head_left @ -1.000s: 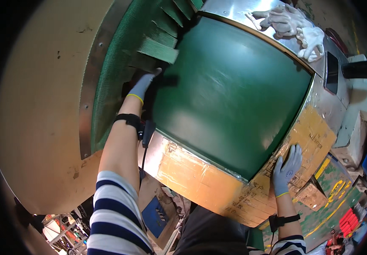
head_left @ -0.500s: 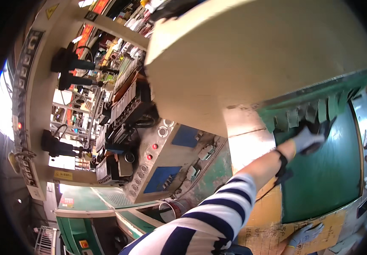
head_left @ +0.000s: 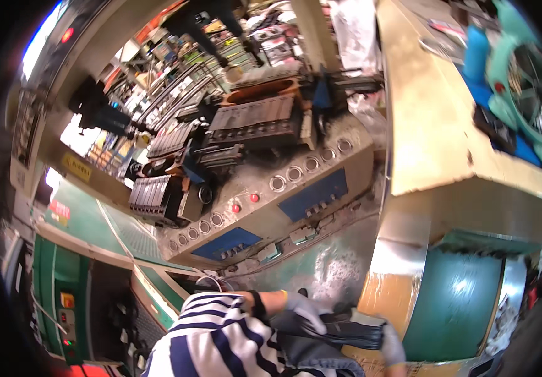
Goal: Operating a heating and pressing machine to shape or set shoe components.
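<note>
A black shoe (head_left: 352, 332), partly covered by my hands, is held low in front of my body, above my lap. My left hand (head_left: 308, 312), in a grey-white glove below a black wristband, is closed on its left part, thumb and fingers lying along it. At its right end my right hand (head_left: 393, 347), gloved too, is wrapped round it. A pale strip shows along the shoe's upper edge near the right hand. Just to the right lies the green conveyor belt (head_left: 450, 305), with cardboard (head_left: 381, 290) along its near-left side.
Ahead stands a press machine with a control panel (head_left: 264, 201), red buttons and black clamp blocks (head_left: 255, 119). A beige oven housing (head_left: 437, 125) covers the belt's far part; a green fan (head_left: 528, 94) and blue bottle (head_left: 476, 53) stand on it. At left is a green cabinet (head_left: 63, 276).
My left hand has drawn back from the belt by the flaps, bringing the black shoe to my lap. My right hand has left the cardboard and grips the shoe. The view has turned left.
</note>
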A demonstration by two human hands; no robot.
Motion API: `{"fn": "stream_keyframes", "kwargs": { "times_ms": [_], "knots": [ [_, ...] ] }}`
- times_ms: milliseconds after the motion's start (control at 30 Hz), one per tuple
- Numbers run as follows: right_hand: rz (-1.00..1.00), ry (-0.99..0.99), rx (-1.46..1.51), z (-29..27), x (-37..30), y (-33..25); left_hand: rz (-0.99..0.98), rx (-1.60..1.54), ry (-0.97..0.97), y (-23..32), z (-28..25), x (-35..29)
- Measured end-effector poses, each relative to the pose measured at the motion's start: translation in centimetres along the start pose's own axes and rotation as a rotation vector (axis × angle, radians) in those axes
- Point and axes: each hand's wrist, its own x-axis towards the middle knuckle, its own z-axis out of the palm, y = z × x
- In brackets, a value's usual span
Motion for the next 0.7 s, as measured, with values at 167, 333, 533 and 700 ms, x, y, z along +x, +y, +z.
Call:
{"fn": "stream_keyframes", "kwargs": {
  "times_ms": [167, 333, 533, 700],
  "knots": [
    [0.144, -0.274, -0.360, 14.7, 9.8, -1.7, 0.153, 0.057, 0.304, -2.2, 0.2, -16.9],
    [0.450, -0.448, -0.200, 28.1, 13.7, 1.7, 0.139, 0.142, 0.694, -2.9, 3.8, -31.9],
    [0.373, -0.440, -0.018, 37.1, 19.5, 1.3, 1.025, -0.382, 2.092, -15.0, 6.5, -40.4],
    [0.039, -0.539, -0.086, 46.8, 27.9, -7.5, 1.030, -0.737, 2.315, -29.3, 8.7, -34.0]
  ]
}}
